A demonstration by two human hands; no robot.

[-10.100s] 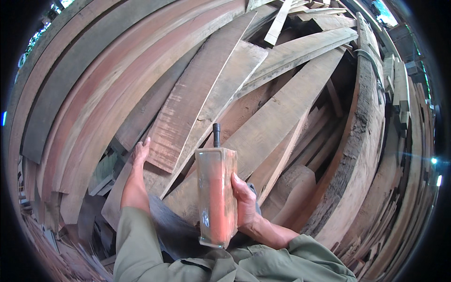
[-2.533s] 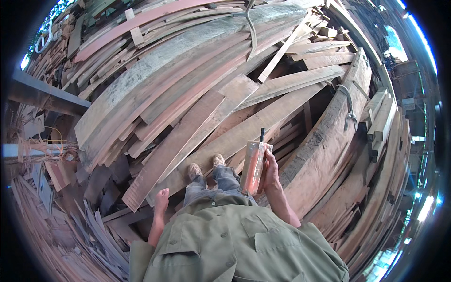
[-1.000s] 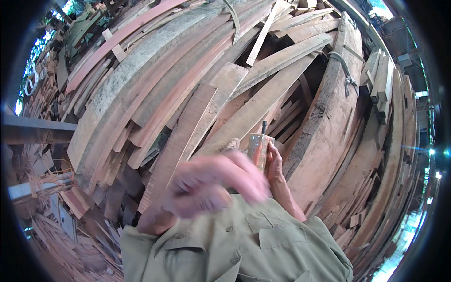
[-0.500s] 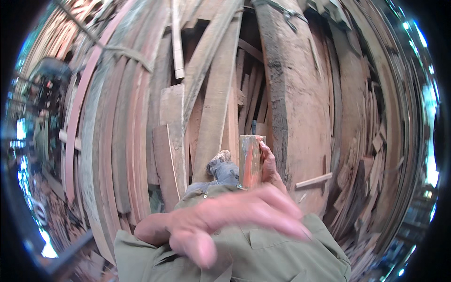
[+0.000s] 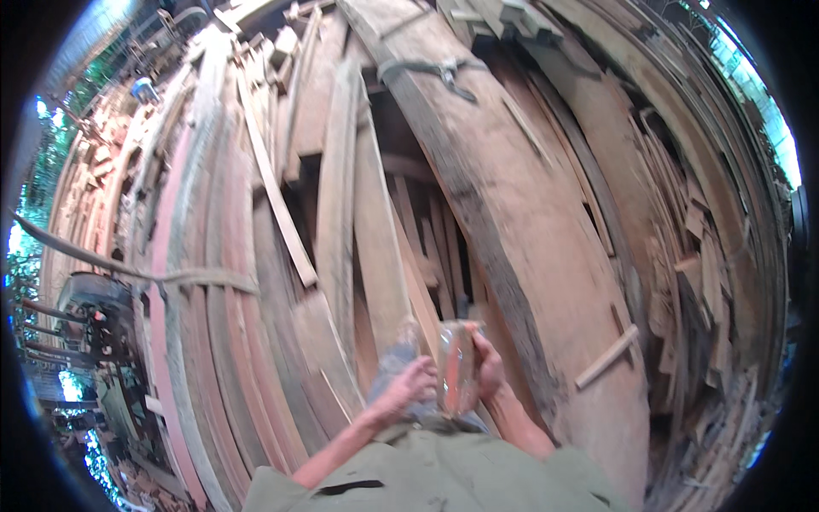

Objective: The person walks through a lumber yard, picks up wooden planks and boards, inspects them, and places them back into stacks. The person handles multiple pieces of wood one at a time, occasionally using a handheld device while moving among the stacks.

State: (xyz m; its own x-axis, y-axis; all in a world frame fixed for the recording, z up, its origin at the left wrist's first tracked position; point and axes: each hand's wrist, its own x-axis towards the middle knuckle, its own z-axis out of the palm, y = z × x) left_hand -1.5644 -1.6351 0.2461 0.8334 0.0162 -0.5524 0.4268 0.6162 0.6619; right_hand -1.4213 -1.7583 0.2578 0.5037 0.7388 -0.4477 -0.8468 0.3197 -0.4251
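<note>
My right hand (image 5: pixel 489 365) grips a shiny brown block (image 5: pixel 461 375) with an orange-red streak down its front, holding it upright by its right side. The block looks wrapped in clear film or tape, and a short dark tip (image 5: pixel 462 305) shows just beyond its top. Close to the block's left edge is my left hand (image 5: pixel 416 381), its fingers curled inward. Whether those fingers touch the block or hold something small is hidden. Below the hands is the front of my green shirt.
Long boards (image 5: pixel 247 367) lie stacked on the left, crossed by a strap (image 5: pixel 209 277). A thick plank (image 5: pixel 546 230) with a dark rough edge runs along the right, bearing a small wood strip (image 5: pixel 606 356). Between them is a dark gap (image 5: pixel 397 128). A dark machine (image 5: pixel 95 294) stands far left.
My left hand has swung back from in front of my body to the block's left side. The right hand still holds the block. The view has tilted and shifted.
</note>
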